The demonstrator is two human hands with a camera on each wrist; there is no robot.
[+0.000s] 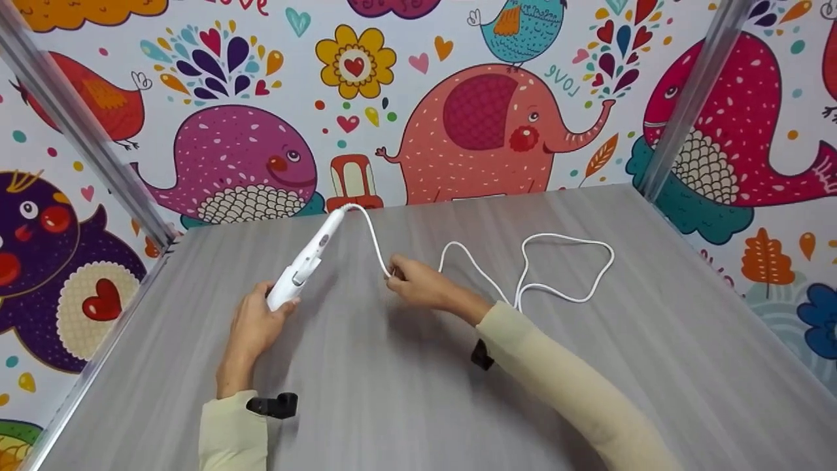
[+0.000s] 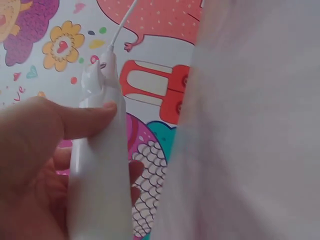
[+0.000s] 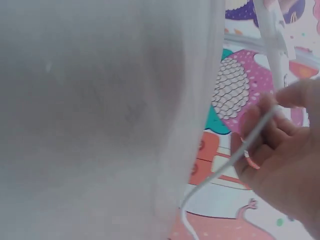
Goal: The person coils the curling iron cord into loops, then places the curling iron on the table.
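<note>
A white curling iron (image 1: 304, 261), its cord end pointing up and away, is gripped at its thick end by my left hand (image 1: 254, 327). In the left wrist view the thumb lies across the curling iron (image 2: 102, 165) and fingertips show on its far side. The white cord (image 1: 373, 232) arches from the iron's far end down to my right hand (image 1: 418, 282), which pinches it between thumb and fingers. In the right wrist view the cord (image 3: 215, 175) runs out past my right hand's (image 3: 285, 160) fingers. A plug cannot be seen.
The rest of the cord (image 1: 569, 299) lies looped on the grey wood-grain table (image 1: 366, 392), right of centre. Walls with printed cartoon animals (image 1: 484, 137) enclose the back and sides. Metal posts (image 1: 686, 111) stand at the corners.
</note>
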